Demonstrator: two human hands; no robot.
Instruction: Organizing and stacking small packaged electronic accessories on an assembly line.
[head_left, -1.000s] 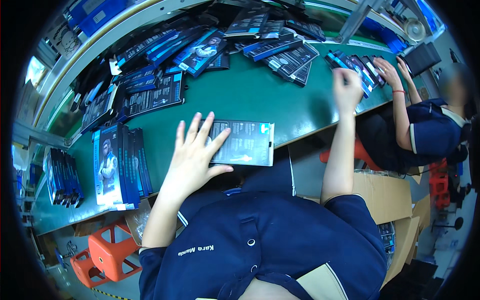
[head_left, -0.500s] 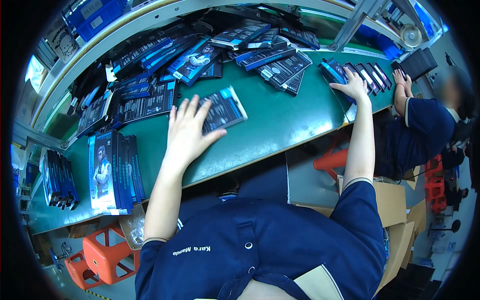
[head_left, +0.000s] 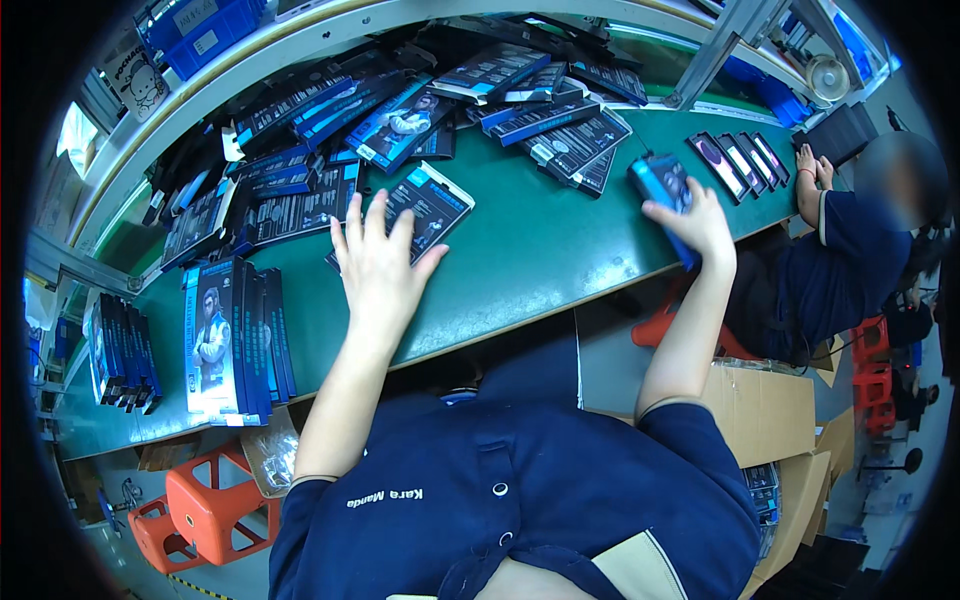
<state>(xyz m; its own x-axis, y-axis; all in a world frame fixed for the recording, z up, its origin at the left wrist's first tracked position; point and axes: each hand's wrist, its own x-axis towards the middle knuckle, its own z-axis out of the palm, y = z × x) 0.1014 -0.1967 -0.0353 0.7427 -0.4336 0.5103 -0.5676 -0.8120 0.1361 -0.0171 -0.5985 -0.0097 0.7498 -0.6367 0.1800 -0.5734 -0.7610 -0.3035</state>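
My left hand [head_left: 382, 268] rests with fingers spread on a flat dark box [head_left: 437, 203] lying on the green table [head_left: 520, 270]. The box has a bright blue band and a white end, and my palm and fingers cover part of it. On the right, my right hand [head_left: 702, 228] is closed round a slim blue-and-black box [head_left: 655, 182], which tilts near the table's front edge. My thumb shows on its near side; the other fingers are partly hidden. Just right of that box, several narrow black trays [head_left: 716, 165] with pale panels lie in a row.
A loose heap of dark printed boxes [head_left: 400, 120] spreads along the back. Boxes stand upright in a stack [head_left: 215, 340] at the left, beside a smaller row [head_left: 122, 350]. A co-worker [head_left: 850, 240] sits at the right. Orange stools [head_left: 215, 500] and open cartons [head_left: 765, 410] stand below.
My right hand has drawn the slim box leftward, away from the black trays, and tipped it. Under my left hand the flat box has turned and shifted slightly away from me.
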